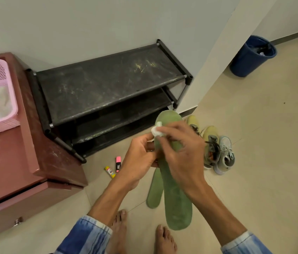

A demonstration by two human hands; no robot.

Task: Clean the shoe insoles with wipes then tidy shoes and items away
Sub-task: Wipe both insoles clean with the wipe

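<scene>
Mid-clean, by my read. Left grip (pixel 139 158) is curled tight round the mid-section of the top insole (pixel 177 204), held up at frame centre, toe end twd 12 o'clock. A 2nd insole (pixel 155 191) hangs behind it, tail twd 6. Right grip (pixel 183 149) has fingers bent over a wadded wipe (pixel 156 131), pressing it on the toe area. Can't tell how much is wiped. Left to do, I judge: finish both, refit, then move the yellow pair (pixel 211 136) & pale shoe (pixel 226 154), on the floor at 3 o'clock, to the shoe rack (pixel 108 85) at 11. Highlighter (pixel 118 164) & glue stick (pixel 110 172) at 7 need tidying; bin (pixel 250 57) at 2 for the wipe.
</scene>
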